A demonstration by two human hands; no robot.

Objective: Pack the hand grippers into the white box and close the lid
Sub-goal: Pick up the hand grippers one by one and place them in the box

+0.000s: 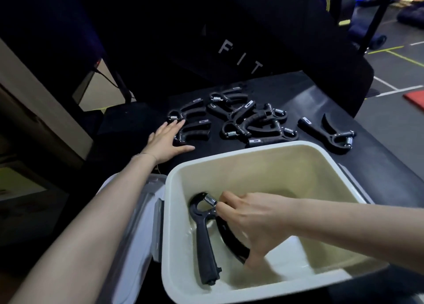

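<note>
A: Far left first?
B: Left hand [168, 140], fingers straight and spread, flat on the black table [378, 166], holding nothing. Fingertips touching the nearest hand gripper [183, 115], spring end toward the hand, handles running up-right, away from the wrist. Second loose gripper [195, 132] just under the palm edge, handles pointing right.

A: So next pick?
B: Prob. one of those two, w/ the left; right hand busy and well apart from the pile. Long axis diagonal, so a grab across both handles near the spring looks simplest. Only a guess.

A: Middle?
B: Tangled cluster of grippers [250, 122] beyond the box's far rim, axes every which way, some overlapping. Count unclear.

A: Box?
B: White box [229, 159] open, nearest the body. Lid [135, 223] hanging off its left side, not yet shut. Inside: one black gripper [205, 239], spring end toward the far wall, straight handle running back toward the near wall, curved handle to its right.

A: Right hand?
B: Right hand [250, 221] down in the box, fingers curled round that curved handle, thumb near the spring. Laid flat or not, can't tell; some blur.

A: Far right?
B: Lone gripper [328, 132] on the table, spring end right, handles fanned left. Nearer the right hand.
</note>
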